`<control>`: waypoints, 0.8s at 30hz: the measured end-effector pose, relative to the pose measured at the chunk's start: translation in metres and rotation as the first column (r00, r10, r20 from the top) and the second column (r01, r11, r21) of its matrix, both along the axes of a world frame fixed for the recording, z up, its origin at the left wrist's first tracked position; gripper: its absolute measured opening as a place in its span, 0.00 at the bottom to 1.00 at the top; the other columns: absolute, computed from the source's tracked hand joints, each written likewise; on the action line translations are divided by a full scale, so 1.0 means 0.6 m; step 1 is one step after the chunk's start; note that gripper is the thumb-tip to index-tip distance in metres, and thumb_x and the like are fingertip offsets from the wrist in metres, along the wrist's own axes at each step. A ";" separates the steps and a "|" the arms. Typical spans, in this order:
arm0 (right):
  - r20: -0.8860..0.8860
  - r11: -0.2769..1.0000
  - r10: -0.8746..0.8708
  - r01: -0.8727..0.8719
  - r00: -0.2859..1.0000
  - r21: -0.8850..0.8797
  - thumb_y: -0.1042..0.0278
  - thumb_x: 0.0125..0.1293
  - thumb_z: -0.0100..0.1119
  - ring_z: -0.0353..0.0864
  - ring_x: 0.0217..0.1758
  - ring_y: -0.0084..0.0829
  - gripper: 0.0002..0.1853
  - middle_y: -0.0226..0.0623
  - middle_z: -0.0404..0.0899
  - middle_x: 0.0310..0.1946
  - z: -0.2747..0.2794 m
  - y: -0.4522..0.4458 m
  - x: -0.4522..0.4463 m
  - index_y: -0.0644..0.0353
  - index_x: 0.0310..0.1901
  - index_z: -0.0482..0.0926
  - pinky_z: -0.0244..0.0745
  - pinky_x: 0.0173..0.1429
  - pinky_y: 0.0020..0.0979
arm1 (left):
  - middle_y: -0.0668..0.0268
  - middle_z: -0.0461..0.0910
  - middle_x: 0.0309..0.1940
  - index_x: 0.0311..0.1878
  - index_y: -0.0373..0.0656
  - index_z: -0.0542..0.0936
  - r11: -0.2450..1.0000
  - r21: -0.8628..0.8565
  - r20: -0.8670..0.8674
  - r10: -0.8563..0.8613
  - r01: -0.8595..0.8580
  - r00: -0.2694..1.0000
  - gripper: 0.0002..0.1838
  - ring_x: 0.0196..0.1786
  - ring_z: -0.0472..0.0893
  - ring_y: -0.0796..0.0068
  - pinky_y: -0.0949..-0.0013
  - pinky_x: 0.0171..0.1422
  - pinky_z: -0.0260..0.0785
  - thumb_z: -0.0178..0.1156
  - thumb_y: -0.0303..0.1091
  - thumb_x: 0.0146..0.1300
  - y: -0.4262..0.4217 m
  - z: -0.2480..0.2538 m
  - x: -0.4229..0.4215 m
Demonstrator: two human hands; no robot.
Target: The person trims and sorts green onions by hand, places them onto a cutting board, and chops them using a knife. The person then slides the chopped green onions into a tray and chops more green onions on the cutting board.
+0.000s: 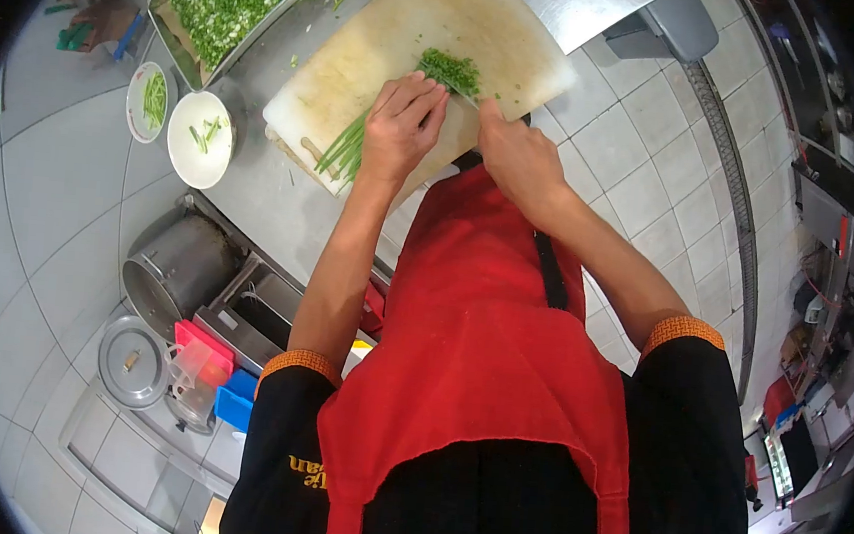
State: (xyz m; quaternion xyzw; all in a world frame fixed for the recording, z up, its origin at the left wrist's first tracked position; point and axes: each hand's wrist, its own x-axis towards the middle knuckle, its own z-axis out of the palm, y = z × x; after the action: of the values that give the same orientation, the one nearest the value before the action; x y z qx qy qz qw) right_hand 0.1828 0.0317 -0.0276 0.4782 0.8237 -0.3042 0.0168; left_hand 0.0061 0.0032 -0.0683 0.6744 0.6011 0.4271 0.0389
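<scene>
My left hand [403, 130] presses down on a bundle of green onions [344, 150] on the white cutting board [364, 41], its fingers curled together over the stalks. The uncut stalks stick out toward the board's lower left edge. My right hand [518, 156] is closed round the handle of a knife [465, 96], whose blade lies close to my left fingertips. Just beyond the blade sits a small pile of chopped green onion [450, 69]. Most of the knife handle is hidden by my right hand.
A metal tray [156, 17] of chopped green onion stands at the upper left. Below it are a white bowl [197, 164] and a smaller bowl [136, 116], both holding green pieces. A large metal pot [181, 268] is at lower left, near a round lid [131, 384].
</scene>
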 end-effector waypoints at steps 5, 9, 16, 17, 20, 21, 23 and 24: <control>0.089 0.996 -0.056 0.062 0.994 -0.063 0.71 0.67 0.49 0.85 0.28 0.55 0.05 0.54 0.81 0.22 0.004 -0.032 0.052 0.61 0.40 0.66 0.80 0.31 0.53 | 0.63 0.84 0.36 0.33 0.40 0.85 1.000 -0.005 -0.021 -0.002 0.002 1.000 0.08 0.43 0.84 0.60 0.62 0.52 0.80 0.72 0.21 0.49 0.001 0.004 0.001; 0.031 0.998 -0.064 0.063 0.997 0.027 0.70 0.67 0.48 0.83 0.24 0.54 0.04 0.52 0.79 0.18 -0.009 -0.061 0.091 0.60 0.40 0.66 0.78 0.27 0.53 | 0.62 0.84 0.36 0.33 0.40 0.85 1.000 -0.013 -0.017 -0.007 0.006 1.000 0.07 0.43 0.84 0.59 0.61 0.51 0.79 0.71 0.20 0.50 0.000 0.007 0.001; 0.049 0.991 -0.010 0.016 0.999 -0.130 0.64 0.71 0.43 0.85 0.30 0.53 0.11 0.55 0.82 0.29 -0.053 -0.095 0.109 0.64 0.43 0.69 0.78 0.30 0.53 | 0.57 0.83 0.44 0.42 0.39 0.85 0.975 -0.187 0.004 -0.118 0.117 0.993 0.11 0.52 0.80 0.53 0.55 0.59 0.73 0.64 0.19 0.54 -0.025 0.001 -0.024; 0.004 0.980 -0.108 0.107 0.994 -0.166 0.63 0.70 0.44 0.84 0.26 0.51 0.11 0.51 0.82 0.28 -0.020 -0.093 0.112 0.63 0.43 0.70 0.76 0.27 0.54 | 0.56 0.83 0.45 0.43 0.38 0.85 0.979 -0.170 0.001 -0.113 0.112 0.994 0.11 0.53 0.80 0.54 0.55 0.60 0.72 0.64 0.19 0.55 -0.024 -0.010 -0.022; -0.006 0.975 -0.162 0.159 0.987 -0.158 0.62 0.70 0.44 0.85 0.33 0.56 0.12 0.52 0.82 0.27 0.007 -0.087 0.100 0.61 0.47 0.71 0.78 0.34 0.55 | 0.52 0.83 0.45 0.44 0.34 0.85 0.987 -0.115 -0.062 -0.117 0.109 0.991 0.08 0.50 0.81 0.53 0.56 0.57 0.75 0.64 0.19 0.62 -0.011 -0.039 -0.038; 0.030 0.966 -0.233 0.235 0.972 -0.104 0.61 0.70 0.45 0.85 0.30 0.55 0.13 0.50 0.82 0.25 -0.007 -0.088 0.091 0.60 0.48 0.72 0.78 0.32 0.54 | 0.51 0.83 0.43 0.43 0.32 0.85 0.992 -0.084 -0.064 -0.102 0.097 0.993 0.07 0.48 0.81 0.52 0.56 0.55 0.75 0.64 0.20 0.63 -0.005 -0.053 -0.040; -0.110 0.955 -0.294 0.295 0.949 -0.008 0.60 0.71 0.46 0.83 0.26 0.55 0.15 0.50 0.81 0.23 -0.008 -0.092 0.090 0.59 0.51 0.72 0.77 0.30 0.54 | 0.49 0.82 0.43 0.42 0.29 0.85 0.992 -0.087 -0.103 -0.104 0.096 0.989 0.07 0.48 0.81 0.51 0.55 0.52 0.76 0.65 0.21 0.63 0.000 -0.041 -0.041; -0.169 0.942 -0.329 0.336 0.929 0.016 0.59 0.71 0.47 0.83 0.26 0.56 0.16 0.50 0.81 0.23 -0.021 -0.088 0.085 0.59 0.53 0.72 0.77 0.30 0.54 | 0.50 0.82 0.42 0.43 0.30 0.85 0.991 -0.097 -0.092 -0.096 0.087 0.991 0.07 0.48 0.81 0.52 0.56 0.52 0.75 0.65 0.23 0.63 0.003 -0.050 -0.047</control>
State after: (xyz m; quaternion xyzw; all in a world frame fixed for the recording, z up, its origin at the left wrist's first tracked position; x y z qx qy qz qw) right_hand 0.2336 -0.0214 -0.0402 0.5844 0.7358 -0.3226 -0.1136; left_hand -0.0219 0.0050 -0.0984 0.7186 0.5898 0.3634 0.0609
